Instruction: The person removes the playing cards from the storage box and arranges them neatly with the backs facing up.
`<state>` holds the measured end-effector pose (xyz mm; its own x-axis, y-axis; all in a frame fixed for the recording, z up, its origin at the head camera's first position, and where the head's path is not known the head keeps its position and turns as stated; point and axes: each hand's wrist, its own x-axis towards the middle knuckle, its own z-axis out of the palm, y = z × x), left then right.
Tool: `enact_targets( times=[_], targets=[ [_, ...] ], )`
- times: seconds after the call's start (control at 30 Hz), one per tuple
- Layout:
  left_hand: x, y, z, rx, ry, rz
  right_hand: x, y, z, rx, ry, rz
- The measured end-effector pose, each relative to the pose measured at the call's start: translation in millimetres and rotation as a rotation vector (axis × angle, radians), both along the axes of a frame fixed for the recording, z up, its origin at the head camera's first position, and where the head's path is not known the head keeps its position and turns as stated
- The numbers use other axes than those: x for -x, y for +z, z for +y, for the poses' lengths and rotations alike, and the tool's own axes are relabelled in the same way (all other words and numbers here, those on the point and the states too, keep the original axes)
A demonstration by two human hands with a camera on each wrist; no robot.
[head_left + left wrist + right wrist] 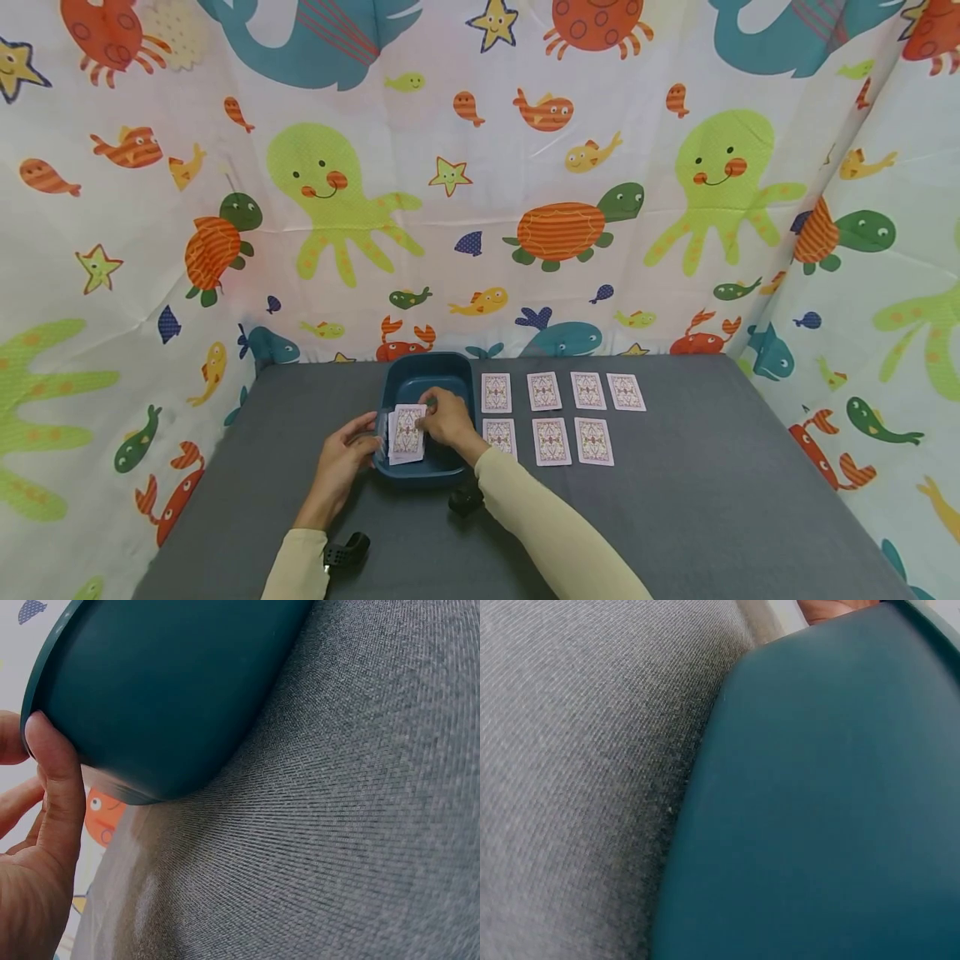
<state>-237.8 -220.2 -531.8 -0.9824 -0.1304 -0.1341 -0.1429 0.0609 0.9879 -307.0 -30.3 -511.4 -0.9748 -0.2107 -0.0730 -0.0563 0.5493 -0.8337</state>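
Observation:
A dark blue plastic bin [420, 481] stands on the grey table, holding a small pile of face-down playing cards [407, 442] with patterned backs. My left hand [341, 462] grips the bin's left rim; the left wrist view shows the thumb [56, 772] against the outer wall and fingers on the other side. Over the bin, my right hand [448, 418] pinches the right edge of the top playing card. In the right wrist view the bin's outer wall [817, 795] fills most of the picture and hides the right fingers.
Right of the bin, several face-down playing cards [551, 442] lie spaced out in two rows on the grey cloth [697, 500]. A printed sea-animal curtain [480, 225] hangs behind the table and along both sides.

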Motion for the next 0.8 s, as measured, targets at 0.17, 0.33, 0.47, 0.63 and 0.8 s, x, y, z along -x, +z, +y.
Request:
enact_targets(
  times=[0.17, 0.33, 0.47, 0.63, 0.8],
  targets=[
    [-0.7, -0.4, -0.3, 0.008, 0.001, 0.009, -0.6, 3.1, -0.4, -0.008, -0.020, 0.029],
    [-0.3, -0.9, -0.4, 0.014, 0.003, 0.006, -1.3, 4.9, -0.2, -0.001, -0.048, 0.074],
    [0.0, -1.2, -0.4, 0.010, 0.004, 0.011, -1.7, 4.3, -0.5, 0.010, -0.081, 0.130],
    [-0.6, -1.2, -0.2, -0.001, 0.009, 0.012, -2.4, 4.4, -1.3, 0.036, -0.106, 0.176],
    [-1.0, -0.6, -0.2, 0.006, 0.001, 0.012, -3.7, 6.6, -0.2, 0.071, -0.087, 0.162]
  ],
)
